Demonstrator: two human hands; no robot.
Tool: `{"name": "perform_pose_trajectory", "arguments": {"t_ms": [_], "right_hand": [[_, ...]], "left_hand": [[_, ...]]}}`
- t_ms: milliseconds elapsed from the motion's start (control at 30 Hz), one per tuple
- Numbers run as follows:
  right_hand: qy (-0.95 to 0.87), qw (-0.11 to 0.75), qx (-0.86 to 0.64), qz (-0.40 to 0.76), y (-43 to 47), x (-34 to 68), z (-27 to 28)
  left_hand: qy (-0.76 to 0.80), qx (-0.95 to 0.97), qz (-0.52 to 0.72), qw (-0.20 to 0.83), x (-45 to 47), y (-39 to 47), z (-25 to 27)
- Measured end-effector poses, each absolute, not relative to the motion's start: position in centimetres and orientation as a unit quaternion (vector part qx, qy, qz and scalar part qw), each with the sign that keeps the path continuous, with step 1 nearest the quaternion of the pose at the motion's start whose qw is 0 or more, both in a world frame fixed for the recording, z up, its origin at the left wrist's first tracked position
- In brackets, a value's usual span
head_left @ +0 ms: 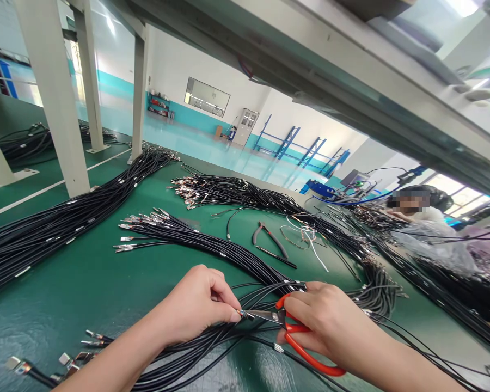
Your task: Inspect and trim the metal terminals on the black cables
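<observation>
The left hand (198, 306) is pinching a black wire (245, 313) by its tip, low on the green table (90, 277). The right hand (324, 321) is gripping red scissors (288, 326), whose blades are meeting that wire tip, above a bundle of wires (212, 247).

Left hand (196, 307) pinches a black wire (265, 294) end; right hand (322, 321) holds red scissors (306, 348), blades at the wire tip, over green table (85, 283); pliers (269, 242) lie beyond.
</observation>
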State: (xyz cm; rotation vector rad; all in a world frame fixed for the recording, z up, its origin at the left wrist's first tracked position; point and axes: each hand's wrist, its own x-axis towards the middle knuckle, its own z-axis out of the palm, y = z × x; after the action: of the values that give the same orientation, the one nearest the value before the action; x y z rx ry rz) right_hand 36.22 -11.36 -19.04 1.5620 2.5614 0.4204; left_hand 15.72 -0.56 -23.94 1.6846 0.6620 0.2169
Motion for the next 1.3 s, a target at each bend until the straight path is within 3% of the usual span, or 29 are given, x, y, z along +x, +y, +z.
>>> {"name": "perform_pose_trajectory", "arguments": {"t_ms": [167,333,500,600,733,833,967,1300], "right_hand": [[0.825,0.048,0.550,0.119,-11.4,35.7,-18.5],[0.723,0.037,0.689,-0.023,-11.5,34.7,-17.8],[0.576,-0.179,0.747,-0.279,-10.2,32.2,-18.4],[0.528,-0.287,0.715,-0.357,-8.9,30.4,-19.2],[0.506,-0.364,0.698,-0.353,-7.5,29.2,-20.0],[0.490,-0.396,0.692,-0.352,-7.2,29.0,-20.3],[0.471,-0.418,0.689,-0.359,-7.1,29.1,-20.6],[0.470,-0.429,0.676,-0.372,-7.2,29.1,-20.7]], "left_hand": [[0.288,0.724,0.100,0.619,15.7,-0.4,-23.9],[0.299,0.703,0.106,0.636,15.8,-0.5,-23.7],[0.345,0.635,0.136,0.678,15.8,-0.7,-23.3],[0.356,0.616,0.139,0.689,15.9,-0.6,-23.2],[0.337,0.616,0.169,0.692,16.1,-0.4,-23.3],[0.354,0.668,0.206,0.621,16.3,-0.5,-23.6],[0.378,0.738,0.227,0.511,16.5,-0.9,-24.0],[0.406,0.758,0.253,0.443,16.1,-0.8,-24.3]]}}
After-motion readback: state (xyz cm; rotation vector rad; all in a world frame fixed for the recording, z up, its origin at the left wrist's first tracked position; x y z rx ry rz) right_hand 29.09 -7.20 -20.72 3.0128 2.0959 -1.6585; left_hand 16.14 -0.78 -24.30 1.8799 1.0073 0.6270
